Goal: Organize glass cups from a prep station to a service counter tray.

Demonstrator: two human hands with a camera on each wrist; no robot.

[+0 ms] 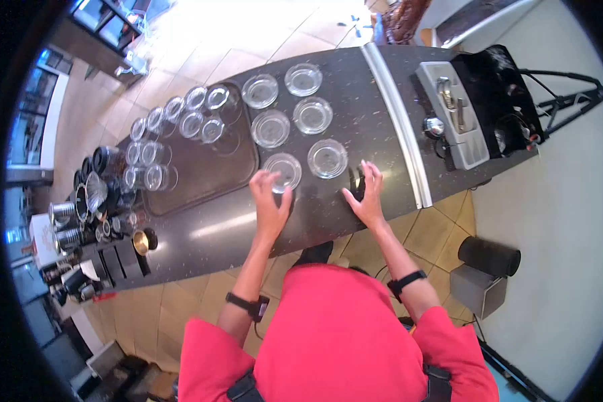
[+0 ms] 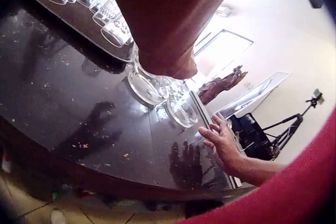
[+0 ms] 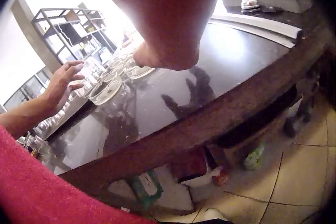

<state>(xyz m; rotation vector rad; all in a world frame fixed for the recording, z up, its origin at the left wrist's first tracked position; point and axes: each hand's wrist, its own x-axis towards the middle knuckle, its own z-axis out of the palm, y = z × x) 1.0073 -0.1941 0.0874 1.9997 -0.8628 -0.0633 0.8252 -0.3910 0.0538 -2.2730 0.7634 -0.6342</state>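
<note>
Near the left hand [image 1: 269,210], a clear, round, shallow glass dish [image 1: 288,171].

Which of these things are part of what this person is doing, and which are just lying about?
Probably in the job:
six glass dishes, nearest the person's fingers

Seemingly just lying about:
brown tray
drinking glasses
grey cutlery box
metal strip
gold-coloured cup

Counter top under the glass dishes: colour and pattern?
The counter top is dark grey with scattered pale flecks; best seen in the left wrist view.
</note>
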